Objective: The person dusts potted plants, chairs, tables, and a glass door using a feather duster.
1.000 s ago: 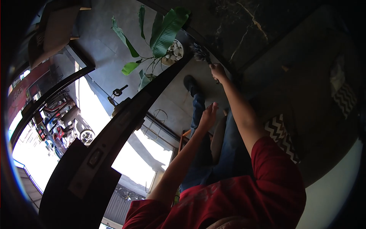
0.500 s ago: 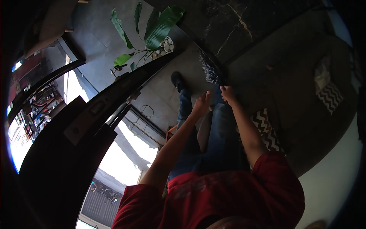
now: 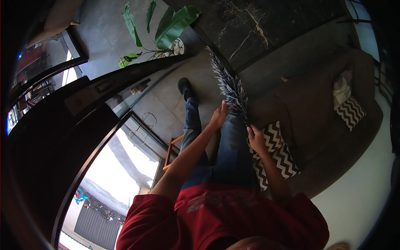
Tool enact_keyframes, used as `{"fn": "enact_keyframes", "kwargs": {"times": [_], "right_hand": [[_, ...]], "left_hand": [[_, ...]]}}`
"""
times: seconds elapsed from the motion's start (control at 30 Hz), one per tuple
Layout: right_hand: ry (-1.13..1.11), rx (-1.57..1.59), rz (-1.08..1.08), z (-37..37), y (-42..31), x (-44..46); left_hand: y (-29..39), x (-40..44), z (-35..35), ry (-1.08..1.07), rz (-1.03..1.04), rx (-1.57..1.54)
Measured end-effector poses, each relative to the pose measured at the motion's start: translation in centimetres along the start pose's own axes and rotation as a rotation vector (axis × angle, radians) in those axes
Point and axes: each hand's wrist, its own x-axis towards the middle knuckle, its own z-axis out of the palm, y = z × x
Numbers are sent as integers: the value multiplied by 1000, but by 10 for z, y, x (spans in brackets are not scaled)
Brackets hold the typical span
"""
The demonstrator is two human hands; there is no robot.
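Note:
A grey feather duster (image 3: 230, 89) points up and away in front of me, its fluffy head spread out above my right thigh. My right hand (image 3: 255, 136) is closed around its dark handle, below the feathers. To the left of the feathers is my left hand (image 3: 219, 116), with fingers partly stretched upward. It lies close to the lower feathers and does not grip the handle; whether it touches them I cannot tell.
A brown sofa (image 3: 312, 108) with zigzag cushions (image 3: 284, 160) is on my right. A dark marble-like surface (image 3: 254, 29) lies ahead. On the left are a potted plant (image 3: 177, 35), a long dark panel (image 3: 46, 154) and a wire-ring stand (image 3: 143, 129).
My right hand has come back toward my body with the duster, and more of its feathers now show. My left hand stays left of it. The view has shifted slightly.

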Motion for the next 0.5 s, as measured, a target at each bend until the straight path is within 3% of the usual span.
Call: {"fn": "enact_keyframes", "kwargs": {"times": [0.13, 0.2, 0.43, 0.5], "right_hand": [[-38, -64, -31, -15, 2, 0], [-116, 114, 98, -32, -18, -3], [-149, 251, 11, -31, -38, 22], [-148, 251, -17, -28, -48, 40]], "left_hand": [[11, -1, -1, 60, 79, -175], [14, 5, -7, 41, 69, -165], [60, -2, -26, 79, -40, 33], [83, -8, -29, 69, 12, -46]]}}
